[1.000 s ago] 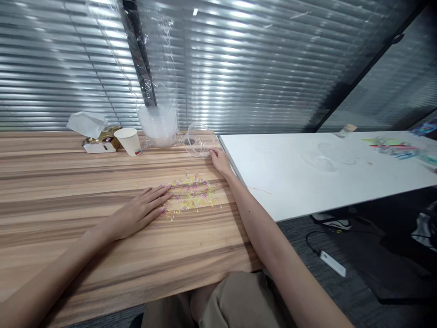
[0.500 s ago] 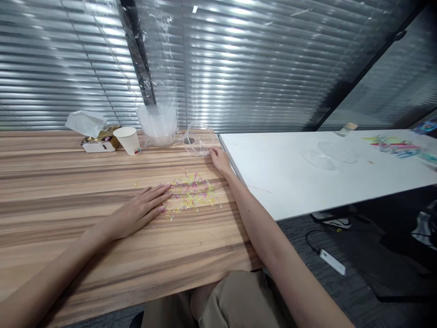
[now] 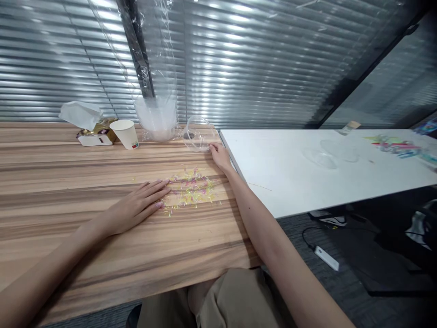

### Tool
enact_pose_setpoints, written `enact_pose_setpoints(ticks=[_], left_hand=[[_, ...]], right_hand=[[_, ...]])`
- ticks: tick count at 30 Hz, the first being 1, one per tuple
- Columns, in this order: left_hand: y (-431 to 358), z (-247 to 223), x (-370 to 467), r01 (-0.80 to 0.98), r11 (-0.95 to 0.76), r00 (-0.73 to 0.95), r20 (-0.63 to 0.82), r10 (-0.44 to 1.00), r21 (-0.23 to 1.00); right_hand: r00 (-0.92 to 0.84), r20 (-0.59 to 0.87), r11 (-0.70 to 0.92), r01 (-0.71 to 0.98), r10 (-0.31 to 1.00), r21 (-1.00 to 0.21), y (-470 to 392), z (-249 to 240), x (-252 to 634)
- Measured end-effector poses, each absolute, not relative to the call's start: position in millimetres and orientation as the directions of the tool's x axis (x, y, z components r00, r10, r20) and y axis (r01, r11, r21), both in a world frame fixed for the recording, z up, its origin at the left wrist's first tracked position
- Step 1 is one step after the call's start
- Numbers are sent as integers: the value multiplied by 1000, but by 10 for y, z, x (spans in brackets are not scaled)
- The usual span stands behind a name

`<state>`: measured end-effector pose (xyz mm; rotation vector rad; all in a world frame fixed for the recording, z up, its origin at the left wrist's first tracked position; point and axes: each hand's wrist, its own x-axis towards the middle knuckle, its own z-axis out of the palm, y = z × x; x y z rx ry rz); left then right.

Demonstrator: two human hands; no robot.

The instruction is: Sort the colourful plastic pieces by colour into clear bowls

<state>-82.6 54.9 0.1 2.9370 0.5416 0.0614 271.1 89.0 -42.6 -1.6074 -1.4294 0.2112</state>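
Observation:
My left hand [image 3: 138, 202] lies flat on the wood-grain table, fingers stretched out. Its fingertips touch the left edge of a loose scatter of small shiny pieces [image 3: 194, 191] in yellow, green and pink; what the pieces are is too small to make out. Beyond them, a clear round plastic bowl [image 3: 197, 136] stands near the back edge of the table. My right hand [image 3: 220, 156] pinches its near right rim, and the arm reaches along the right side of the scatter.
Along the back stand a tissue box [image 3: 97, 136], a tilted-looking paper cup [image 3: 125, 135] and a stack of clear plastic bowls [image 3: 157, 120] in a bag. A white table [image 3: 273, 173] adjoins on the right, bearing clear round plastic pieces [image 3: 322, 158] and colourful strips [image 3: 392, 145].
The camera view has tilted slightly, so the things at the back sit a little higher. Both hands keep their places, the right still on the clear bowl.

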Motion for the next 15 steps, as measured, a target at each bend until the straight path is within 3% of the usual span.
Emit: enact_pose_setpoints(ticks=[7, 15], left_hand=[[562, -23, -834, 348, -926, 934, 26, 355, 145], [549, -42, -829, 324, -935, 943, 33, 332, 143]], right_hand=[[384, 392, 18, 695, 836, -719, 869, -390, 2652], [390, 382, 3, 696, 838, -718, 851, -354, 2630]])
